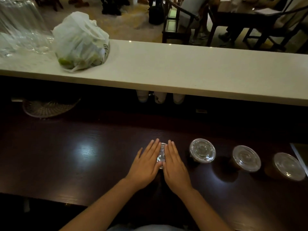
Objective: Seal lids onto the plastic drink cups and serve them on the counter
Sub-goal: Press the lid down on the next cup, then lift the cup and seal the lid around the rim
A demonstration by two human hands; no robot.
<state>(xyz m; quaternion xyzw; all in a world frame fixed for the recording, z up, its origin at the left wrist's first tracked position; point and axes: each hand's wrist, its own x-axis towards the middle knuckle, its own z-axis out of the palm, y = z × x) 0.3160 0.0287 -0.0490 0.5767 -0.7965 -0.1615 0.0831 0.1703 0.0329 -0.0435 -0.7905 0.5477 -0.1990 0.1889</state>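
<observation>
L hand & R hand lying flat, fingers straight, pressing lid; gripping nothing. Cup beneath hidden. Three lidded cups sitting to R, contents too dark to tell.

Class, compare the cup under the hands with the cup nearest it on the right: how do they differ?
The left hand and right hand lie flat on the pressed cup, hiding most of its lid; the neighbour cup stands untouched, its whole lid showing. The pressed cup is leftmost in the row; the neighbour is second. Both have clear lids and stand on the dark worktop.

Bare forearms, no sleeves; left hand and right hand ringless
</observation>
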